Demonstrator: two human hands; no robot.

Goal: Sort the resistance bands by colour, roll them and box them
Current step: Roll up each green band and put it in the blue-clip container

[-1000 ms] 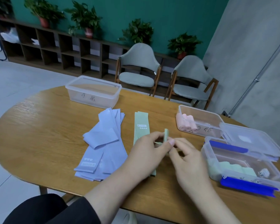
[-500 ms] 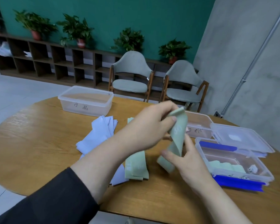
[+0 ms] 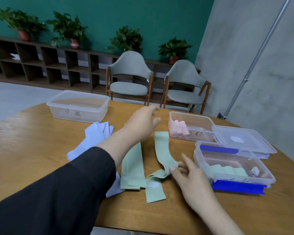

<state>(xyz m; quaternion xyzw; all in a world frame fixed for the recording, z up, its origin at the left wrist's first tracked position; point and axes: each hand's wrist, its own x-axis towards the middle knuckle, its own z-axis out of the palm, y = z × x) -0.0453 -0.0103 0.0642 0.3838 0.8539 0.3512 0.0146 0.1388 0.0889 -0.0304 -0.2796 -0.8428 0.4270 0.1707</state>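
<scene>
A pale green band [image 3: 161, 146] lies loosely unfolded on the wooden table [image 3: 32, 141], kinked in the middle. My right hand [image 3: 192, 182] pinches it at that kink between thumb and fingers. My left hand [image 3: 143, 122] hovers above the table beyond the band, fingers spread, blurred, holding nothing. A flat stack of green bands [image 3: 134, 167] lies just left of it. Lilac bands [image 3: 93, 138] lie further left, partly hidden by my left arm. Pink rolls [image 3: 179, 131] sit in one clear box [image 3: 192, 116]. Green rolls [image 3: 227, 170] sit in the near clear box [image 3: 199, 150] with blue clips.
A third clear box [image 3: 78, 106] with writing on its side stands at the far left of the table. A loose clear lid [image 3: 241, 138] rests between the two right boxes. Two grey chairs [image 3: 129, 77] stand behind the table.
My left hand has let go of the green band's upper end and moved away toward the far side. The band has dropped from the air onto the table, still held by my right hand.
</scene>
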